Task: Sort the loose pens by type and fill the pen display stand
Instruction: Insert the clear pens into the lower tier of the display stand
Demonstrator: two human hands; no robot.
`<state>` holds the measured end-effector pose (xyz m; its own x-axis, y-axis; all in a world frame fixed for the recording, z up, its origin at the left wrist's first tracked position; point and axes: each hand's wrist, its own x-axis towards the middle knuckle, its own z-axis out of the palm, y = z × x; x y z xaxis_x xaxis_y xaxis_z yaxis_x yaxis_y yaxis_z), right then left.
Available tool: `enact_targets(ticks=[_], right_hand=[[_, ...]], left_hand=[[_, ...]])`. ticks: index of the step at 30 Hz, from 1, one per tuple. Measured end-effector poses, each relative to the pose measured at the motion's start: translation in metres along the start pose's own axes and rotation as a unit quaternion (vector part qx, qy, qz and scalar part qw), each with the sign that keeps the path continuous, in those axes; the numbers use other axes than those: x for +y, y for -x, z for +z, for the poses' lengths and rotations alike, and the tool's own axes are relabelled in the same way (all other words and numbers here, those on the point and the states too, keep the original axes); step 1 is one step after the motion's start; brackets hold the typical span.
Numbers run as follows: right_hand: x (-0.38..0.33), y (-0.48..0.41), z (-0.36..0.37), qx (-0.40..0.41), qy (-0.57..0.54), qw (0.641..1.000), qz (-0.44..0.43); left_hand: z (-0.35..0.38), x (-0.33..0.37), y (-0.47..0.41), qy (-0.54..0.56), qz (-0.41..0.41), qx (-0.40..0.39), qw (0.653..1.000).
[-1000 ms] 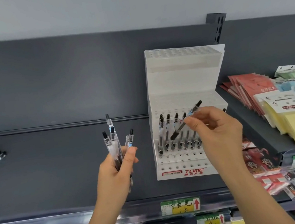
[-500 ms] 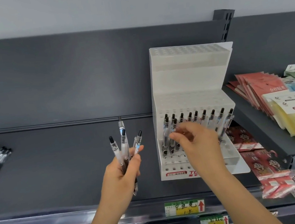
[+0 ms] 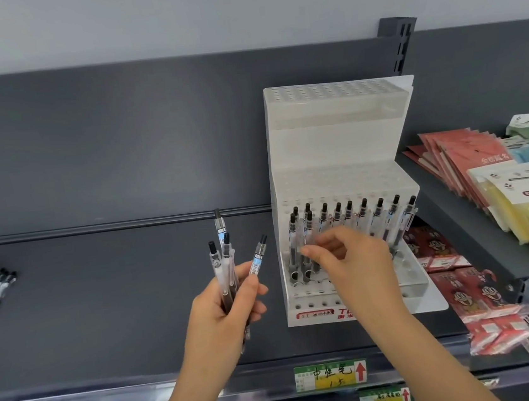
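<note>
The left hand (image 3: 223, 317) is clamped around the lower barrels of the loose pens (image 3: 224, 264), a fanned bundle held near upright with the clicker ends up, just left of the pen display stand (image 3: 339, 145). The right hand (image 3: 356, 265) is curled at the stand's partly filled row, thumb and forefinger pinched on the barrel of an upright seated pen (image 3: 308, 228). The next pen lies directly left of the right hand, its long axis roughly parallel to the seated pens, so a short sideways reach with little rotation should suffice.
</note>
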<state>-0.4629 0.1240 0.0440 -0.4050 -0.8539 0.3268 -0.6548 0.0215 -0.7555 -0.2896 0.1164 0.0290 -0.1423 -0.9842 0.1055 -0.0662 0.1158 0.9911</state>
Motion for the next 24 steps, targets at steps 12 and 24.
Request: enact_targets(ticks=[12, 24], right_hand=[[-0.017, 0.023, -0.003, -0.165, -0.18, 0.969, -0.036], [-0.011, -0.004, -0.049, 0.112, -0.158, 0.98, -0.036]], left_hand=[[0.011, 0.0, 0.002, 0.009, 0.042, -0.108, 0.993], [-0.002, -0.005, -0.004, -0.04, 0.057, -0.003, 0.998]])
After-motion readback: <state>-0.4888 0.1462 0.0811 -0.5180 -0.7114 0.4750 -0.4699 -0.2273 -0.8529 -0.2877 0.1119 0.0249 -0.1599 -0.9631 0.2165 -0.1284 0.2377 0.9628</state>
